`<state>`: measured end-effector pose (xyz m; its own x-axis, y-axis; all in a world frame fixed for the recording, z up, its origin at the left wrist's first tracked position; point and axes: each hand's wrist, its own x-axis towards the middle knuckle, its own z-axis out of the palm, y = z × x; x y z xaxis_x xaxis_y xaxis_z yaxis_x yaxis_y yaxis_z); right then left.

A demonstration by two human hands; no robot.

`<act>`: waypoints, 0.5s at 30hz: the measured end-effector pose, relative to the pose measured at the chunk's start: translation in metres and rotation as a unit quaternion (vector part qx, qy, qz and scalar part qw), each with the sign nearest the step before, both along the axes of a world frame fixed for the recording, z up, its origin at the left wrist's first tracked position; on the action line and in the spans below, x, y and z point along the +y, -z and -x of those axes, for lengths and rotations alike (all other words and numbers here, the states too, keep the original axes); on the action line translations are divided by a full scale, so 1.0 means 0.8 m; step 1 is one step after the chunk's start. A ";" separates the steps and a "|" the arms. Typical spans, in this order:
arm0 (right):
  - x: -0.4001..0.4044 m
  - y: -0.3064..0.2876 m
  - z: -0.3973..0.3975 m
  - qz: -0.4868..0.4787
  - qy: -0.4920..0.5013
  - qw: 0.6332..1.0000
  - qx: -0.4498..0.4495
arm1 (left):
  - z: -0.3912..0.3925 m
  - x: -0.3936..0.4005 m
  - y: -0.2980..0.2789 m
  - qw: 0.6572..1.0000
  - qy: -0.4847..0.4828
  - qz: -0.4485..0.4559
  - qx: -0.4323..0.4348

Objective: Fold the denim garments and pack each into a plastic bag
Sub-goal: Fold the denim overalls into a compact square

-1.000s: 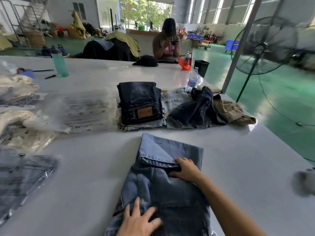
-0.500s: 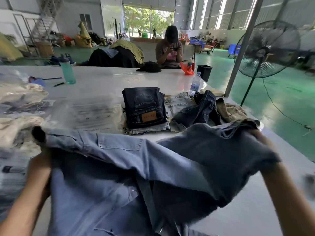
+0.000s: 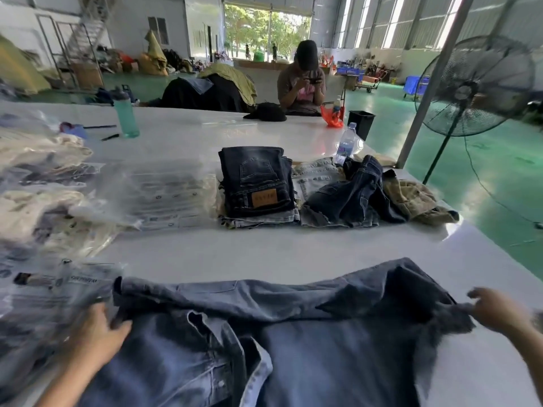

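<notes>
A light blue denim garment lies spread sideways across the near edge of the white table. My left hand grips its left end, fingers curled over the fabric. My right hand pinches its frayed right end. Farther back sits a folded stack of dark jeans, with a loose heap of denim to its right. Clear plastic bags lie left of the stack.
Bagged pale garments crowd the table's left side. A green bottle and a water bottle stand farther back. A person sits at the far edge. A standing fan is off the table to the right.
The folded garment was lifted, shaken open in the air and is now laid down flat across the table, my hands wide apart at its two ends.
</notes>
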<state>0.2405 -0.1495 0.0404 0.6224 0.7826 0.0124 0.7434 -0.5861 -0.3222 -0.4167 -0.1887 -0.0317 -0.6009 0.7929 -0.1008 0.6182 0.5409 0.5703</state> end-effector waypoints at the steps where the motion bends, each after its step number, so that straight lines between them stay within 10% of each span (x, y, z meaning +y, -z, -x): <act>1: 0.003 0.000 0.016 0.030 -0.030 0.999 0.017 | -0.014 -0.002 0.003 0.999 0.021 -0.014 0.045; 8: 0.026 0.009 0.153 0.059 -0.312 0.924 -0.211 | -0.095 0.013 -0.006 0.969 0.212 0.057 0.113; 11: 0.040 0.028 0.186 0.158 -0.411 0.870 -0.220 | -0.092 0.020 -0.005 0.978 0.194 -0.045 0.060; 15: 0.045 0.059 0.176 0.170 -0.352 0.907 -0.158 | -0.094 0.030 -0.015 0.987 0.158 -0.032 -0.021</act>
